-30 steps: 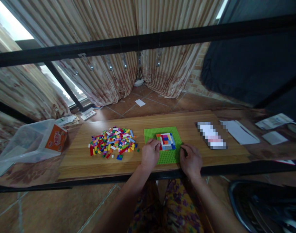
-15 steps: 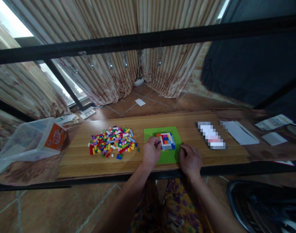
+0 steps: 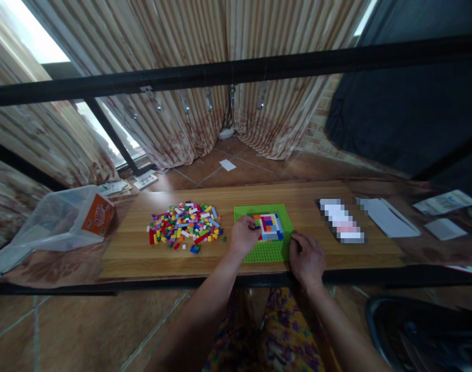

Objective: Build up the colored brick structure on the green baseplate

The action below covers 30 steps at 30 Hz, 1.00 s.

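Observation:
My left hand [image 3: 244, 237] is closed in a pinch at the left side of a low square build [image 3: 272, 226] of white, blue, red and orange toy bricks. A small dark toy brick [image 3: 256, 226] shows at its fingertips, partly hidden, its exact colour unclear. The build sits on a green studded baseplate [image 3: 269, 254]. My right hand [image 3: 308, 258] is closed at the plate's right edge, its curled thumb and fingers on that edge. Left of the plate lies a loose pile of mixed bricks [image 3: 189, 222], with a blue and green piece [image 3: 194, 249] at its near side.
The wooden board [image 3: 143, 263] carries all this. A clear plastic bin [image 3: 61, 217] with an orange label stands to the left. At the right lie a pixelated phone-like item [image 3: 340, 219] and white papers [image 3: 389, 217]. A dark rail [image 3: 205, 75] crosses beyond the board.
The view has shifted slightly, so the scene sits a little further right. My left hand stays at the build's left side, and my right hand stays at the plate's edge.

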Available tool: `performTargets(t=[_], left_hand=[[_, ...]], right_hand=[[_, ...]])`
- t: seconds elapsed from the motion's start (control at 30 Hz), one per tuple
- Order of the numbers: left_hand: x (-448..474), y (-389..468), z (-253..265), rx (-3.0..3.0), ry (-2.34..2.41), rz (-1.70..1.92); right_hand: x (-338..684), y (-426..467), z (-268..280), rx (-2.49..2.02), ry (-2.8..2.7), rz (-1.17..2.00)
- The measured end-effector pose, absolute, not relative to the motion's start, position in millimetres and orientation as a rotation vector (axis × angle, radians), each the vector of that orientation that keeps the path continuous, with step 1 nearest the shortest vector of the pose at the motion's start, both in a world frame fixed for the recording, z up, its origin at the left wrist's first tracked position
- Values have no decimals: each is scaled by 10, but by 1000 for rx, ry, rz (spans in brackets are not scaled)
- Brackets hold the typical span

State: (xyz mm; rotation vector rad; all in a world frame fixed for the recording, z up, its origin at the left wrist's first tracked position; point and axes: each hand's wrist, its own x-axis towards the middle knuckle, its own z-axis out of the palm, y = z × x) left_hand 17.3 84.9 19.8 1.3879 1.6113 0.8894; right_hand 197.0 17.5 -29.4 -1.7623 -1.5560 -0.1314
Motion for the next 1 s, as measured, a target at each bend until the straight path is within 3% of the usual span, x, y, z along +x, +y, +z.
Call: performTargets(t=[0.43,0.63,0.73,1.0], left_hand=[[-153,807,232,1639,1614,997],[-722,1008,409,2070,2055,679],[-819,1087,400,2183,2040,507],[-778,1105,382,2184,2015,488]], right_hand=[[2003,183,-357,-1775,-1594,-170],[1989,187,-359,-1772,-1594,-161],[1977,183,-343,-1779,-1587,-172],[1986,185,-350,-1756,-1598,-209]])
